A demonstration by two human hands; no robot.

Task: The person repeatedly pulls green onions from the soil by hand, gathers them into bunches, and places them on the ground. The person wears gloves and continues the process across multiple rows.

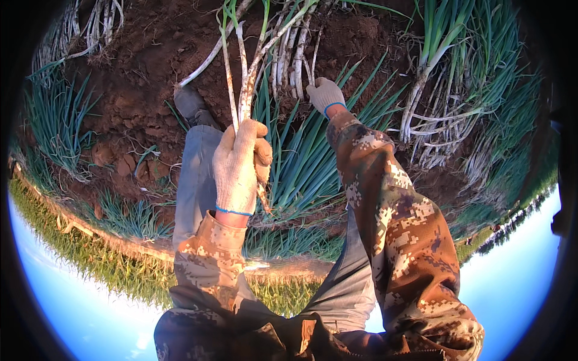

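Observation:
My left hand, in a knitted work glove with a blue cuff edge, is closed around several long white-stemmed green onions. Their stems rise out of the top of the fist, and a soil-stained root end sticks out below it. My right hand, gloved the same way, reaches forward to the root end of a row of green onions lying on the brown soil. Its fingertips touch or nearly touch a thin stem there; whether they grip it cannot be told. Green leaves spread out beneath my right forearm.
More green onions lie in heaps at the right and the upper left, with leaves below the latter. Clods of soil lie beside my boot. One long stem reaches the boot's toe.

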